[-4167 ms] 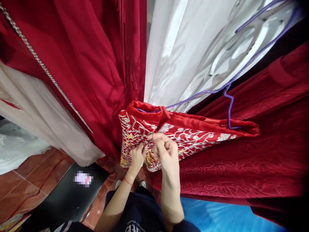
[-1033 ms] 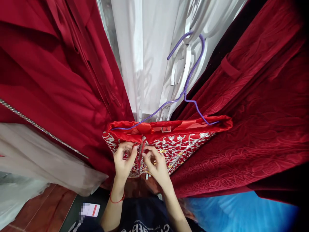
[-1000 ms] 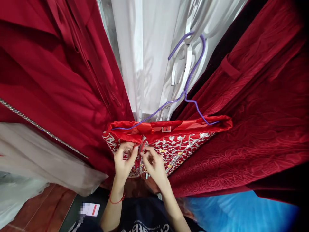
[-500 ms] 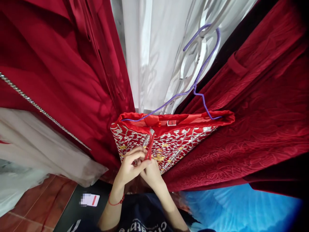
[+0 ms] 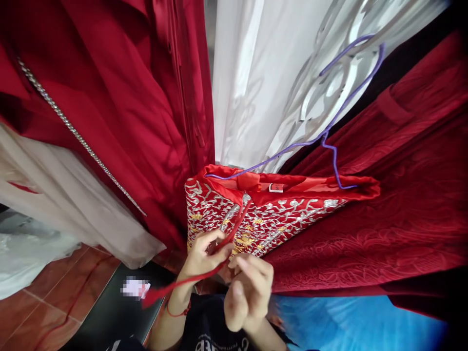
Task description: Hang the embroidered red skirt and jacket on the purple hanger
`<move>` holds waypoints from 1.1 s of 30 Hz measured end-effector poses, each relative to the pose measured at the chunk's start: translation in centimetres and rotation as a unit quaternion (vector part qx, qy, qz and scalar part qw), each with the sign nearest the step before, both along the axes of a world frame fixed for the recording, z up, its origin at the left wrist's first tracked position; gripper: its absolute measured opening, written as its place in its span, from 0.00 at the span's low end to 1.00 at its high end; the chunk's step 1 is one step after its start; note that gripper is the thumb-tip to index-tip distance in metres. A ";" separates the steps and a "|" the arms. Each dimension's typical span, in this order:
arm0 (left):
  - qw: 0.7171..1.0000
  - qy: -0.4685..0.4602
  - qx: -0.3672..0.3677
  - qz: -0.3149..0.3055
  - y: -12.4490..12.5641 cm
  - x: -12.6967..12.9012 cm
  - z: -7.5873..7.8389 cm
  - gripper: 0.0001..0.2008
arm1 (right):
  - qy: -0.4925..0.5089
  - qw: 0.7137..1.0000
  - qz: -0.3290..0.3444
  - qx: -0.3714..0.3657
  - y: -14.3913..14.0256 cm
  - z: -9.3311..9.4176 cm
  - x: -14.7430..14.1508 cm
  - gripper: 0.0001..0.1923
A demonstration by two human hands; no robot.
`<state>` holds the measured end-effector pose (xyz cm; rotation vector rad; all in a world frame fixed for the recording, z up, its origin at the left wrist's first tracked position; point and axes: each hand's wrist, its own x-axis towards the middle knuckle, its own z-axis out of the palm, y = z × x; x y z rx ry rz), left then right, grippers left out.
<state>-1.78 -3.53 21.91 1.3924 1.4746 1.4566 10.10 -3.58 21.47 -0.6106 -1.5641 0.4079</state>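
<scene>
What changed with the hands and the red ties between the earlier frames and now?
Both hands, left hand and right hand, dropped from the collar, drawing the red tie out long; its loose end now trails left. The embroidered garment stays on the purple hanger.

We are in a clothing shop or a dress rental store. Around us many garments hang close together: red satin gowns (image 5: 120, 112), a white dress (image 5: 263, 83), a dark red embossed robe (image 5: 395, 214) and an embroidered red garment (image 5: 263, 219) on a purple wire hanger (image 5: 329, 141), above a reddish tiled floor (image 5: 44, 302).
</scene>
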 end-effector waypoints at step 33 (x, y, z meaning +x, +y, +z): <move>0.994 -0.077 -0.047 -0.055 -1.1 0.6 0.2 0.16 | -0.103 0.986 -0.125 0.029 6.2 7.3 0.6 0.07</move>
